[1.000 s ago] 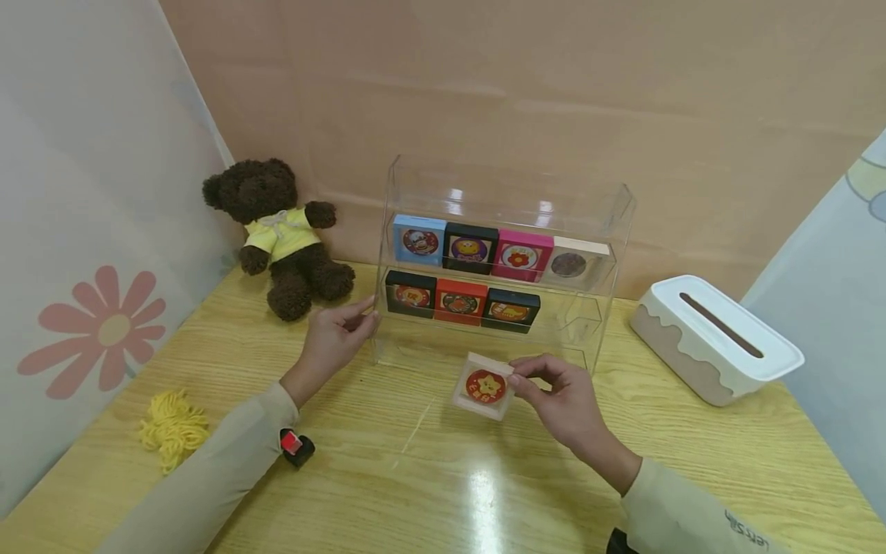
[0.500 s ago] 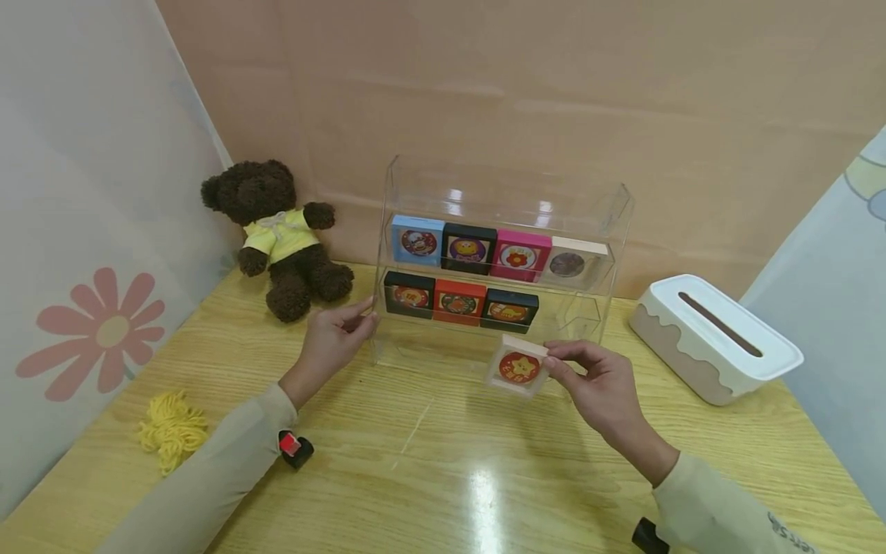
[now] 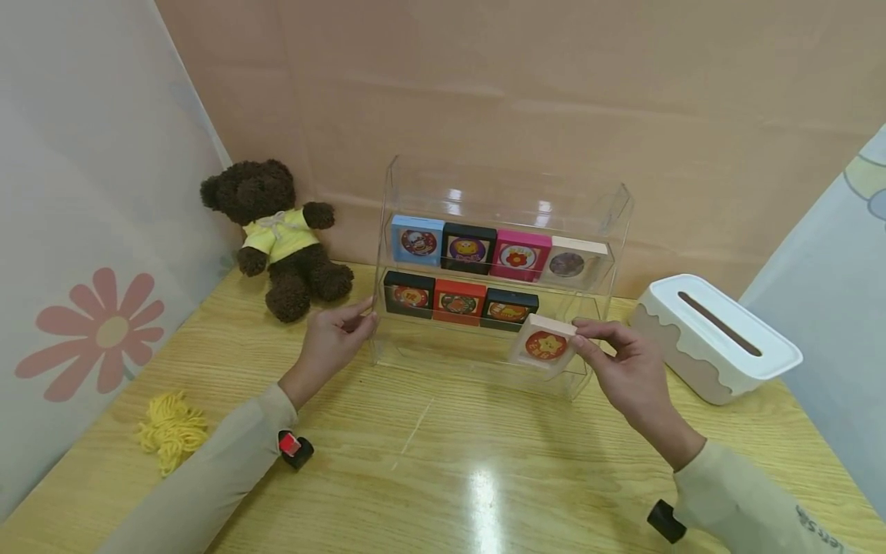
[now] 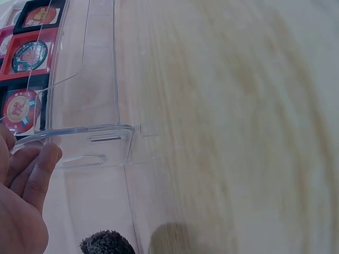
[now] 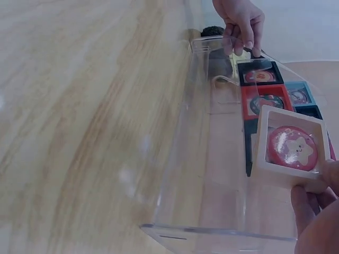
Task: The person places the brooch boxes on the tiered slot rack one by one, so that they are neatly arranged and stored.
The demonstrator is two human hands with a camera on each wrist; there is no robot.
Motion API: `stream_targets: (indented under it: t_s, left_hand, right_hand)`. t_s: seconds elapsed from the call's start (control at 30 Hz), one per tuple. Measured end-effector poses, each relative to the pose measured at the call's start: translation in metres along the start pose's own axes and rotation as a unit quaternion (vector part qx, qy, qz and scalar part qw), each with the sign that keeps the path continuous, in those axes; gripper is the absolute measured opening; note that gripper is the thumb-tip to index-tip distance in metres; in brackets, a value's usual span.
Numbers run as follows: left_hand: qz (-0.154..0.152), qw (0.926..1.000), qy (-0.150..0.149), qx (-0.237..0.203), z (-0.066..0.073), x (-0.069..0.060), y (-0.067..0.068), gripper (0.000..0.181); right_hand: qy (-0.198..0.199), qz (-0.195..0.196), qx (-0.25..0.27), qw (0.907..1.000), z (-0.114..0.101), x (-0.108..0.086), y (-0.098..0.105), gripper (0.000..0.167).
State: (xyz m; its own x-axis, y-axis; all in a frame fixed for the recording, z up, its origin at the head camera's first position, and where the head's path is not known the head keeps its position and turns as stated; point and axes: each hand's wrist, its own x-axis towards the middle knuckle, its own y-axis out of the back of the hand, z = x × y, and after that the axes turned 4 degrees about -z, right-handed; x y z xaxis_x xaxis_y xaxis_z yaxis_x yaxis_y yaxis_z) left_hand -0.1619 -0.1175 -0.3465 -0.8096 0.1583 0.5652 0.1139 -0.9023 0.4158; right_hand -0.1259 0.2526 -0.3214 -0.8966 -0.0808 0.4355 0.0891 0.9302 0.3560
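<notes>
My left hand pinches the left side edge of a clear display rack. In my right hand, thumb and fingers grip the right edge of a pale square frame box holding a red badge with a yellow star. The box is tilted, in front of the right end of the rack's lower filled row; whether it touches the rack I cannot tell. That row holds a black box, a red box and a dark box. Above stand blue, black, pink and cream boxes.
A brown teddy bear in a yellow top sits left of the rack. Yellow yarn lies at the table's left. To the right stands a white-topped tissue box, near my right hand. A curtain hangs behind.
My right hand has carried the star badge box up and to the right, from in front of the rack's middle to its lower right end. My left hand has stayed on the rack's side.
</notes>
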Motion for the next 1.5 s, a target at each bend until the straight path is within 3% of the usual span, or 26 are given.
stream_targets:
  t_s: [0.4,0.63,0.77,0.97,1.23,1.5]
  left_hand:
    - [-0.005,1.0000,0.002,0.004,-0.001,0.000,0.000,0.026]
    - [-0.001,0.9999,-0.001,0.013,0.001,-0.001,0.000,0.025]
    - [0.000,0.9998,-0.007,0.018,0.003,-0.001,0.000,0.025]
    - [-0.004,0.9998,0.001,0.017,0.005,-0.001,0.001,0.025]
    - [-0.010,0.9999,0.007,0.009,0.001,-0.001,0.001,0.027]
    - [-0.011,0.9999,0.003,0.010,0.000,-0.001,0.001,0.027]
  right_hand:
    - [0.076,0.045,0.062,0.9941,-0.002,0.018,0.012,0.008]
    - [0.094,0.044,0.134,0.9856,0.001,0.023,0.018,0.007]
    - [0.106,0.040,0.131,0.9849,0.001,0.027,0.022,0.007]
    - [0.110,0.046,0.090,0.9888,-0.002,0.036,0.031,0.008]
    - [0.116,0.042,0.162,0.9790,-0.003,0.040,0.035,0.009]
    - [0.097,0.056,0.151,0.9822,-0.007,0.043,0.037,0.006]
